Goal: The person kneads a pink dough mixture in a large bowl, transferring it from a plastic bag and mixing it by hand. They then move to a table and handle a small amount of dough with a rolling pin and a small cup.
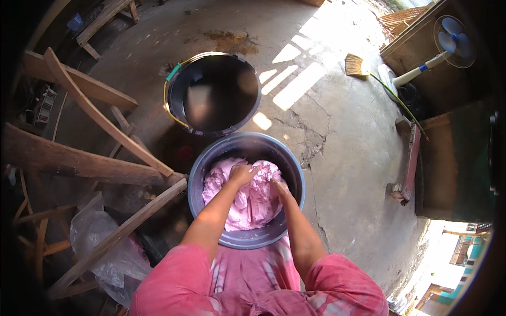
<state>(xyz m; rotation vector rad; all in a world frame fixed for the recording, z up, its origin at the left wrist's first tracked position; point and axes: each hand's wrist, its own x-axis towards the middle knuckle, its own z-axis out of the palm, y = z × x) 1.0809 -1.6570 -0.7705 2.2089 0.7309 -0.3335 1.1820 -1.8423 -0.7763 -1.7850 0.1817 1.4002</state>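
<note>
A soft, lumpy pink mass point(252, 205), like dough, lies in a round grey-blue basin point(247, 243) in front of me. My left hand point(243, 174) presses on the top of the mass, its fingers curled into it. At the right side of the mass is my right hand point(281, 187), closed against it, with the fingertips partly hidden. Both forearms reach into the basin over its near rim.
Just beyond the basin stands a dark bucket point(221, 125) with a yellow handle, holding dark liquid. Wooden beams point(105, 120) and a clear plastic bag point(97, 231) crowd the left. To the right are a broom point(357, 67), a standing fan point(416, 75) and a low wooden bench point(410, 158) on cracked concrete.
</note>
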